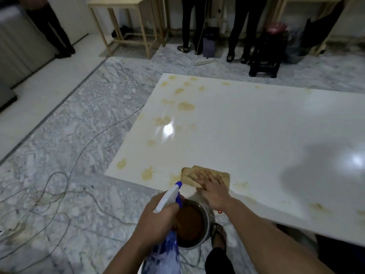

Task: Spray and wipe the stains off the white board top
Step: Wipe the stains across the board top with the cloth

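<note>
Gripping one spray bottle [167, 218], the left hand [158, 220] has its fingers curled round the neck just under the white trigger head; the blue nozzle tip points toward the board. Bottle body is translucent plastic with a blue print, blurred at the bottom edge of the view.

Left of everything: thin cables [49, 194] lie looped and tangled on a grey-veined marble floor [79, 125]. Exact number of cables cannot be told.

One round metal bowl [194, 224] stands on the floor just beside the bottle, holding brown liquid. One sandalled foot [218, 234] shows next to it.

One cloth [205, 176], tan, folded to a rough rectangle, lies flat near the board's near edge. The right hand [212, 189] rests palm-down on it, fingers straight and slightly spread, pressing the fabric.

One board [256, 125]: white, glossy, rectangular, set low over the floor, with two bright light reflections. Stains [185, 105] are yellowish-brown blotches with irregular edges, clustered along the left side and far left corner, roughly fifteen to twenty there; fainter smears run along the near edge to the right of the cloth. Centre and right of the surface look unmarked.

Far side: two pairs of dark-trousered legs [213, 26] stand behind the board, a third at upper left. One black stool [266, 56] stands to their right. Pale wooden frames [126, 24] line the back.
</note>
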